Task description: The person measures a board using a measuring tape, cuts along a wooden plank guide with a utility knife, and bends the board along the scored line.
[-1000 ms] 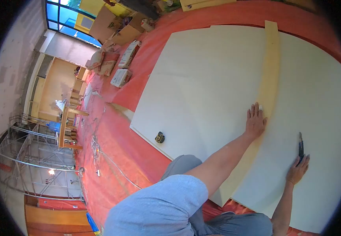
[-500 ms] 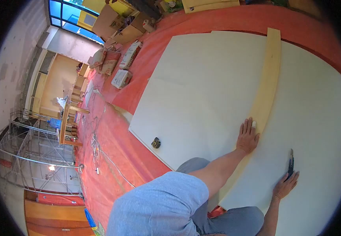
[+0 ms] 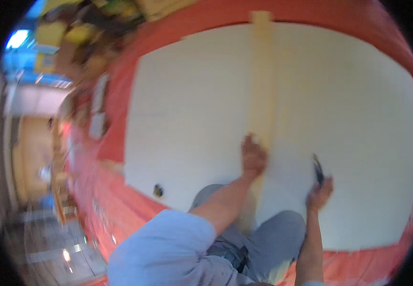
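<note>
A long pale wooden strip (image 3: 262,71) lies across large white board (image 3: 192,100) on the floor. At the strip's near left edge rests my left hand (image 3: 254,156), fingers forward and not wrapped round anything; motion blur softens them. Something white covers one fingertip. To the right of the strip, my right hand (image 3: 320,194) holds a dark utility knife (image 3: 318,170), its tip pointing away from me above the board. A small black and yellow tape measure (image 3: 158,190) sits near the board's left front edge.
Red sheeting (image 3: 120,209) covers the floor around the board. Bags (image 3: 97,125) and boxes (image 3: 73,52) stand at the far left, blurred. Metal scaffolding (image 3: 49,248) is at the lower left. My bent knees (image 3: 282,233) are by the board's front edge.
My view has swung, so the board and strip appear farther left and the strip straighter. My left hand remains by the strip; my right hand still holds the knife, now tilted slightly left.
</note>
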`<move>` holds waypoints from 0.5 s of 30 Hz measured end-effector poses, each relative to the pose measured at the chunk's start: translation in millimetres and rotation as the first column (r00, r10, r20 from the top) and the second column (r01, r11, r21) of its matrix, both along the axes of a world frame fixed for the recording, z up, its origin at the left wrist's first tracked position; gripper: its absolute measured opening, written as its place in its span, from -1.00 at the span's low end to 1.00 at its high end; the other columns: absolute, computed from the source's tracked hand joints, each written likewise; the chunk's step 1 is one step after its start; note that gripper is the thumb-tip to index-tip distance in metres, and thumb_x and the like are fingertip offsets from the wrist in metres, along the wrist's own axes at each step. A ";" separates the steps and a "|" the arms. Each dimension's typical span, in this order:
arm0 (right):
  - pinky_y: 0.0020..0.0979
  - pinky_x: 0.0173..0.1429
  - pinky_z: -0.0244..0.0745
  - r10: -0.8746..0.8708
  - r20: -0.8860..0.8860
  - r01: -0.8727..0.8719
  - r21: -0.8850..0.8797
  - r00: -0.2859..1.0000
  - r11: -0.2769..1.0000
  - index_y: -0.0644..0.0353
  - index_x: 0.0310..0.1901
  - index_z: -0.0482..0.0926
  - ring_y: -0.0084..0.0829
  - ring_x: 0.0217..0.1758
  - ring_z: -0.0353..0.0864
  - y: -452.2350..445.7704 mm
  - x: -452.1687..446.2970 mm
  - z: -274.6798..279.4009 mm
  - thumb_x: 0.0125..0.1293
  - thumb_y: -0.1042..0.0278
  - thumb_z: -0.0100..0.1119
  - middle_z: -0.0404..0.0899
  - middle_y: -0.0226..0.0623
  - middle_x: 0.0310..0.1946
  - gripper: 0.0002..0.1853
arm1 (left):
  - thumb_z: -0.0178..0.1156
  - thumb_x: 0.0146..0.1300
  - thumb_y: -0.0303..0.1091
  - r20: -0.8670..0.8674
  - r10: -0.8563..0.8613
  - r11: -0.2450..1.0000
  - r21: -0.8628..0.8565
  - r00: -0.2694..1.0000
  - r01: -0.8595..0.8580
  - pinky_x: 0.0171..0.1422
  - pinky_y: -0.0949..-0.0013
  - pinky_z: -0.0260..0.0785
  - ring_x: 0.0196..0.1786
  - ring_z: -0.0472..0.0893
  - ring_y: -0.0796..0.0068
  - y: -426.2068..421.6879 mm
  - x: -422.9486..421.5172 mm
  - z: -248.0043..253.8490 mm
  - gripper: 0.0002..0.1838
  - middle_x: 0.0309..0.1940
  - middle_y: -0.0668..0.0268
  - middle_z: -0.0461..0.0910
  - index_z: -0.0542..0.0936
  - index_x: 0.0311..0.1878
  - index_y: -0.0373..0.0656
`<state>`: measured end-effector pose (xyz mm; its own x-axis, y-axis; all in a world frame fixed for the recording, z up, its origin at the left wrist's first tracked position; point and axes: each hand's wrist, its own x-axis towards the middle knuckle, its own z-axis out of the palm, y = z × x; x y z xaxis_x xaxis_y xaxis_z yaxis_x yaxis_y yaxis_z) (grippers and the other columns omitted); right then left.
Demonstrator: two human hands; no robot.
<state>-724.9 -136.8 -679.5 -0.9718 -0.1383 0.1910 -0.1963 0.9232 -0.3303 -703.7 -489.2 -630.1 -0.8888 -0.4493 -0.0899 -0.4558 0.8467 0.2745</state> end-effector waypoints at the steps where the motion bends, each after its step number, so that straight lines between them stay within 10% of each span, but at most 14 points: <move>1: 0.09 0.74 0.04 0.036 -0.046 -0.035 0.028 0.998 0.999 0.30 0.51 0.35 0.06 0.68 0.24 1.4 -0.5 7.7 0.58 0.25 0.15 0.31 0.07 0.59 -0.43 | 0.07 0.49 -0.08 -0.049 -0.016 0.999 -0.047 0.999 0.013 0.79 -0.19 -0.22 0.75 -0.02 -0.19 1.5 0.0 -10.0 -0.29 0.69 -0.15 0.06 0.31 0.55 -0.37; 10: 0.18 0.73 -0.02 -0.010 0.078 0.002 0.100 0.997 0.995 0.26 0.48 0.33 0.05 0.70 0.17 -6.2 -4.6 29.5 0.57 0.14 0.10 0.21 0.09 0.63 -0.43 | 0.25 0.45 0.02 -0.118 0.028 0.999 -0.038 0.993 -0.033 0.72 -0.42 -0.20 0.74 -0.02 -0.31 -9.8 -20.6 2.4 -0.21 0.70 -0.28 -0.02 0.30 0.48 -0.42; 15: 0.19 0.73 -0.05 0.006 0.140 -0.023 0.120 0.990 0.992 0.27 0.50 0.27 0.07 0.73 0.12 -6.7 -6.9 33.6 0.60 0.16 0.03 0.16 0.14 0.64 -0.43 | 0.27 0.42 0.28 -0.238 0.082 0.996 -0.001 0.968 -0.085 0.72 -0.41 -0.15 0.72 0.03 -0.32 -86.3 -168.9 14.2 0.02 0.68 -0.27 0.02 0.20 0.54 -0.48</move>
<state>-731.8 -143.5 -646.0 -0.9854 -0.1669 0.0351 -0.1704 0.9555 -0.2409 -872.6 -575.5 -615.9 -0.8434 -0.5225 0.1248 -0.4476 0.8120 0.3746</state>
